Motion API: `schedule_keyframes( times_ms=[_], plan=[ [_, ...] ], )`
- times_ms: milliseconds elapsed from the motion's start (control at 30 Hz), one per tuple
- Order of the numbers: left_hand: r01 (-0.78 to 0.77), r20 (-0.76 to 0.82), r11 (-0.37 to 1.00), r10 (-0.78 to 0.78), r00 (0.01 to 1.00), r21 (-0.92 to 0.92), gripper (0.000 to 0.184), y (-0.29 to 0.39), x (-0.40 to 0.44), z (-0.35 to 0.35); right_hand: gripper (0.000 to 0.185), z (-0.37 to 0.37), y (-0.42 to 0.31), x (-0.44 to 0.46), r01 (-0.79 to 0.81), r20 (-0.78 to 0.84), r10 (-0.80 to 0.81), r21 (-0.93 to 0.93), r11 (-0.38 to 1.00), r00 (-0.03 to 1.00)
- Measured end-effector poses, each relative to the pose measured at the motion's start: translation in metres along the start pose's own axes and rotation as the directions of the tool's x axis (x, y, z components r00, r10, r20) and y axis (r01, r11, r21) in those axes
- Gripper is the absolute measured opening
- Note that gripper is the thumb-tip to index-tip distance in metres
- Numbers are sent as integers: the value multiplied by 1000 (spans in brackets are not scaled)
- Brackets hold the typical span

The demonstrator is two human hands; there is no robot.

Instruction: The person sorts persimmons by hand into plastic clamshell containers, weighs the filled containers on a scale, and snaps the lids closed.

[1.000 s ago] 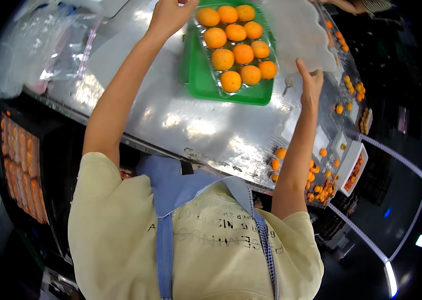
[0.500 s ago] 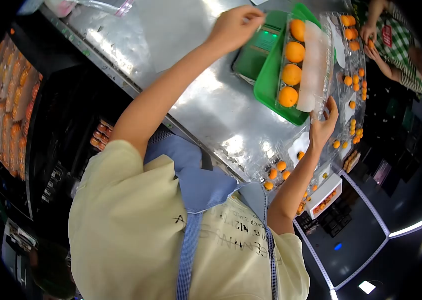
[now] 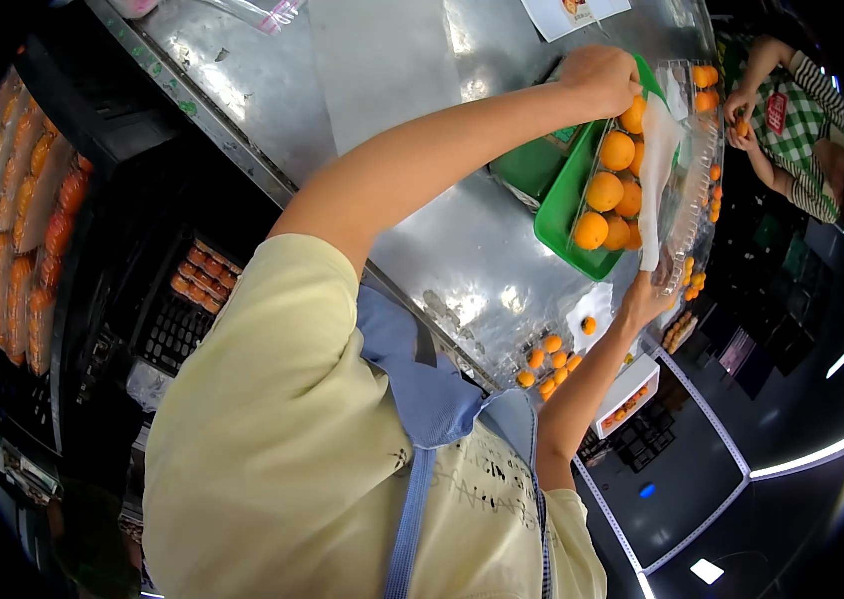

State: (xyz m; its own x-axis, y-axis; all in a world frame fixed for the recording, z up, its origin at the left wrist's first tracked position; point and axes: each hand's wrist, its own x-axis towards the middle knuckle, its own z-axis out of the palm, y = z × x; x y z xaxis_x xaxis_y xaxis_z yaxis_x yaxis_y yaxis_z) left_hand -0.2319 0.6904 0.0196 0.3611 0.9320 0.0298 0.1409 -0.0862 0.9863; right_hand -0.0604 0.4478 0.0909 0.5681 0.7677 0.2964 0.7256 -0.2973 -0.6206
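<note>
A clear plastic clamshell pack (image 3: pixel 687 215) of oranges (image 3: pixel 604 192) rests in a green tray (image 3: pixel 564 232). A white liner sheet (image 3: pixel 654 180) stands raised along the pack, with a second row of oranges showing beside it. My left hand (image 3: pixel 602 80) is closed at the far end of the pack, its fingertips at the sheet's upper end beside the last orange. At the near end my right hand (image 3: pixel 648 297) is closed around the sheet's lower end, next to the clear lid. The green scale (image 3: pixel 532 165) sits partly behind my left forearm.
Loose oranges (image 3: pixel 550 359) lie near the table's (image 3: pixel 442 250) front edge. More line the far right side, where a co-worker (image 3: pixel 782 120) in a green checked apron handles an orange. A printed sheet (image 3: pixel 572 15) lies at the back. Packed fruit (image 3: pixel 27 220) fills crates at left.
My left hand has moved right, from above the scale to the pack's far end. The white sheet has gone from lying flat to raised, uncovering more oranges. My right hand has shifted slightly nearer me.
</note>
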Motion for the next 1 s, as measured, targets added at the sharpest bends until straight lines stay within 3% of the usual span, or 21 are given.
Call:
schedule_keyframes(
  times_ms=[167,233,333,400,533,667,1000],
  plan=[
    [18,13,1000,-18,1000,5,22,0,15,5,54,-6,6,4,-49,26,51,-49,998,998],
    [102,58,994,-104,993,37,24,4,15,-1,59,-6,-1,1,66,76,-50,-223,973,996],
    [50,-245,998,-42,969,28,26,-8,1,-1,74,2,-38,-12,149,201,-86,-324,934,976],
    [4,-272,1000,-11,962,-25,26,-22,-5,-6,78,5,-47,-18,189,278,-79,-395,899,957],
    [-27,-300,988,-21,954,-153,23,-40,-22,-23,86,8,-52,-29,295,356,-148,-403,867,923],
    [28,-313,975,-98,945,-221,22,-45,-33,-35,87,9,-53,-32,302,362,-157,-392,869,919],
    [13,-336,967,-101,937,-255,20,-45,-45,-40,93,25,-68,-30,389,348,-247,-432,814,904]
  ],
)
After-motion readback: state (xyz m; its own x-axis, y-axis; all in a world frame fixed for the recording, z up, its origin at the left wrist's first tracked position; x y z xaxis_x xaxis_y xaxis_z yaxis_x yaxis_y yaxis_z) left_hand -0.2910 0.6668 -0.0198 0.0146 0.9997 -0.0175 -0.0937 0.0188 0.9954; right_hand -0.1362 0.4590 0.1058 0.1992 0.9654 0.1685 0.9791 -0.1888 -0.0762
